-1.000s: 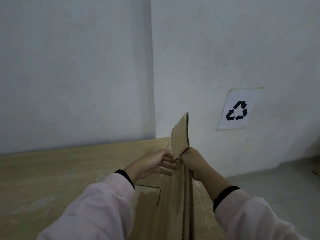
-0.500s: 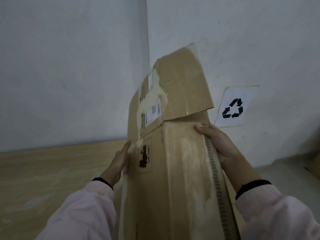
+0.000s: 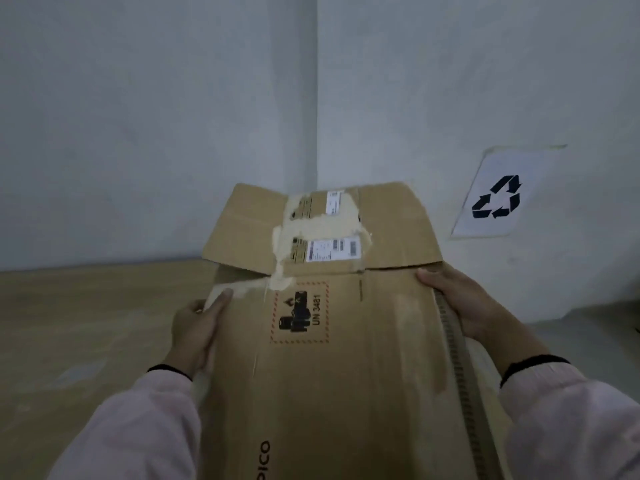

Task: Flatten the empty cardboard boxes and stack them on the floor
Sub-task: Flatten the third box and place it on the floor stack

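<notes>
cardboard box, lower end cut off, gripped at its edges by left hand and right hand.

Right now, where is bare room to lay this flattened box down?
The tan surface, between the left wall and the left hand, is bare. The grey floor under the recycling sign is narrower.

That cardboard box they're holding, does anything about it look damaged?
Yes. The flattened cardboard box has a pale torn patch around its shipping labels, where the brown surface layer has peeled away.
</notes>
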